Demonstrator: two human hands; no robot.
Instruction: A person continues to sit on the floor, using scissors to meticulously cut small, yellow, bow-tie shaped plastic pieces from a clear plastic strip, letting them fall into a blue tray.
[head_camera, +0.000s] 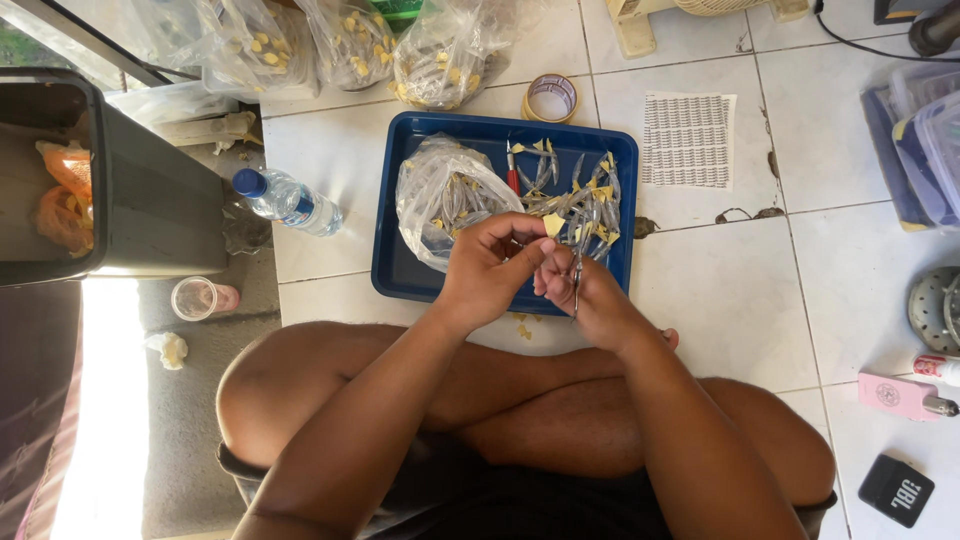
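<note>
On the white tiled floor (720, 290), a shallow blue plastic tray (395, 270) holds a crinkled clear bag (440, 190) and a heap of slim metal tools (580, 205) with yellow tags. Above its near edge the left hand (487, 265) pinches a yellow tag (553, 224) while the right hand (590, 295) grips one tool (577, 285): light, rigid, smooth, probably slippery, best held mid-shaft.

A home floor used for piecework: white tiles (720, 290) fill most of the frame, with a blue tray (400, 270) of small metal parts at centre. Bags (440, 55) of parts line the top, a water bottle (288, 200) lies left, and a bin (150, 200) stands upper left.
</note>
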